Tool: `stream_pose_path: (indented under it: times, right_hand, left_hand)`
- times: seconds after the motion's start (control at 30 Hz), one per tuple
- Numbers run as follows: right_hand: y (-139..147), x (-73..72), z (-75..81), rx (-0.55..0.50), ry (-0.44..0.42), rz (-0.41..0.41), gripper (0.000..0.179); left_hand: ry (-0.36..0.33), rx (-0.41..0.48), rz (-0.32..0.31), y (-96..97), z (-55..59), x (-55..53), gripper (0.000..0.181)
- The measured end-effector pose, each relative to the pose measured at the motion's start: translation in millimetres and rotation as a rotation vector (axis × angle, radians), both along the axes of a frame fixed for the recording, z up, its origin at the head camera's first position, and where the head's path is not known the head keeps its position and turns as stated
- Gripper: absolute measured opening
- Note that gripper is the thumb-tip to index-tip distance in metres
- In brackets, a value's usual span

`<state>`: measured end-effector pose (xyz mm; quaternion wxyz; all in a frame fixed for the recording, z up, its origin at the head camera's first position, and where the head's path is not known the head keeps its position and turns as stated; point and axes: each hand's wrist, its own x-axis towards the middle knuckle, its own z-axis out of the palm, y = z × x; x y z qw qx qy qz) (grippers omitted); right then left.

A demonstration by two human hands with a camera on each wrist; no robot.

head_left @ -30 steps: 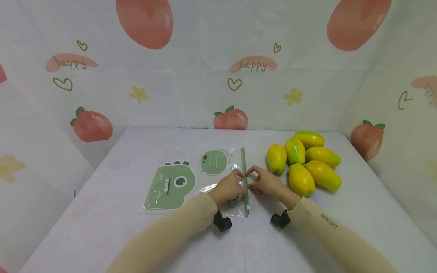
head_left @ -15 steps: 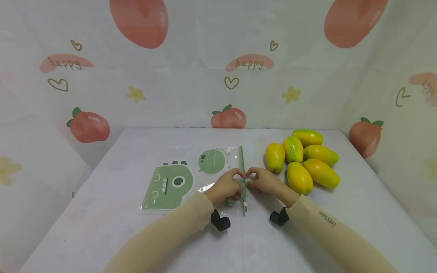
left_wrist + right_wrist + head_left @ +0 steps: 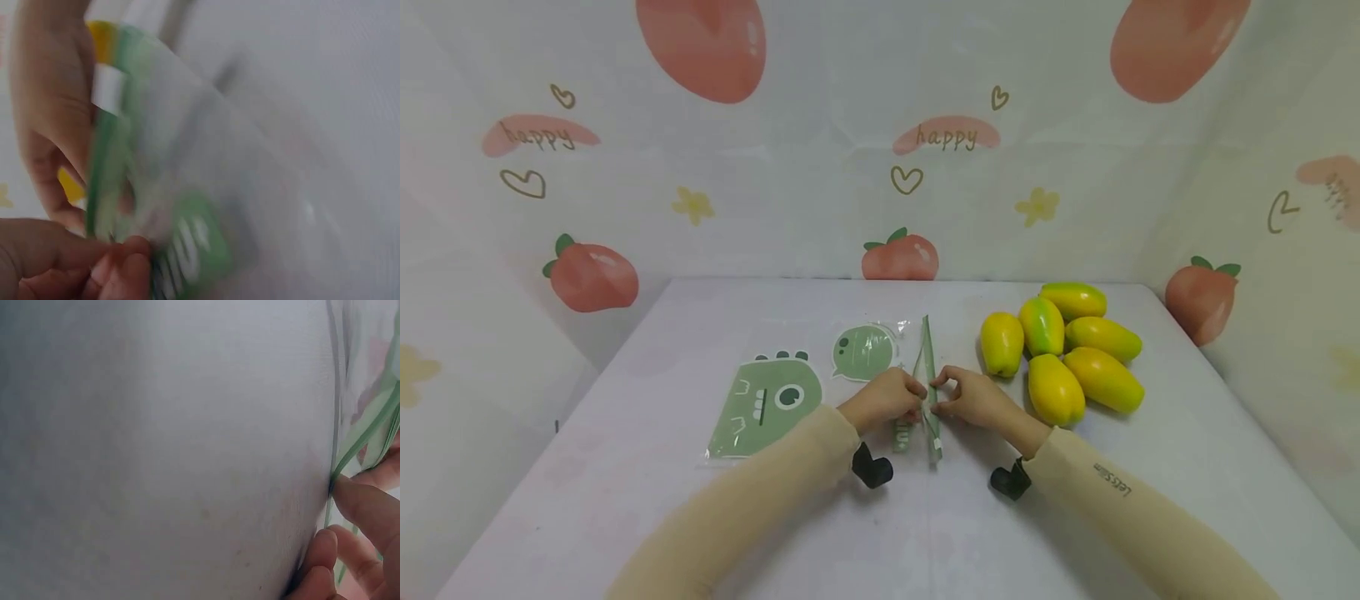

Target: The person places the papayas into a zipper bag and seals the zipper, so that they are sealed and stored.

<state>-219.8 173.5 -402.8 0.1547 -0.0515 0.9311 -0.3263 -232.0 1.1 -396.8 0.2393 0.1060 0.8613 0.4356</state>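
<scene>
A clear zip bag (image 3: 787,402) with green dinosaur prints lies flat on the table, its green zip edge (image 3: 928,358) toward the right. My left hand (image 3: 886,398) pinches one side of the bag's mouth; in the left wrist view its thumb and fingers (image 3: 128,262) meet on the film beside the green print. Opposite, my right hand (image 3: 976,398) pinches the other side of the green strip, thumb and fingertips (image 3: 350,494) on it in the right wrist view. Between the hands the mouth gapes slightly. A white slider (image 3: 109,89) sits on the strip.
Several yellow-green papaya-like fruits (image 3: 1055,389) lie grouped on the white table (image 3: 700,533), right of the bag and just beyond my right hand. A patterned cloth backdrop (image 3: 805,183) stands behind and at both sides.
My left hand has drawn slightly left, away from the right hand. The bag's green edge has parted into two strips with a narrow gap between them.
</scene>
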Motion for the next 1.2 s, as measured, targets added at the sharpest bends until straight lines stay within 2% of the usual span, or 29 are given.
stream_pose_path:
  times: [0.1,0.2,0.4,0.53,0.8,0.93,1.07,1.2]
  right_hand:
    - [0.2,0.2,-0.5,0.005,0.018,0.019,0.033]
    - [0.5,0.2,-1.4,0.005,0.029,0.034,0.033]
    - [0.0,-0.1,-2.1,0.007,0.017,0.045,0.033]
    - [0.1,0.0,-1.0,0.018,0.017,0.051,0.033]
    - [1.8,-1.0,-0.1,0.035,0.026,0.063,0.033]
    - [1.8,-1.7,-0.2,0.035,0.019,0.060,0.033]
    - [1.5,-1.3,-0.1,0.029,0.015,0.061,0.033]
    - [1.1,-1.0,0.4,0.038,0.016,0.068,0.033]
  left_hand:
    - [0.127,-0.120,-0.076,-4.3,-0.2,-5.2,0.021]
    - [0.224,-0.175,-0.139,-8.9,-0.8,-12.8,0.010]
    - [0.223,-0.138,-0.242,-18.6,5.8,-26.8,0.011]
    - [0.250,-0.118,-0.270,-24.3,10.8,-31.9,0.012]
    - [0.269,-0.012,-0.208,-32.0,16.3,-37.7,0.014]
    - [0.245,0.093,-0.158,-35.3,18.9,-38.0,0.017]
    - [0.195,0.190,-0.085,-35.9,19.8,-36.0,0.030]
    - [0.183,0.211,-0.002,-35.3,19.2,-31.6,0.045]
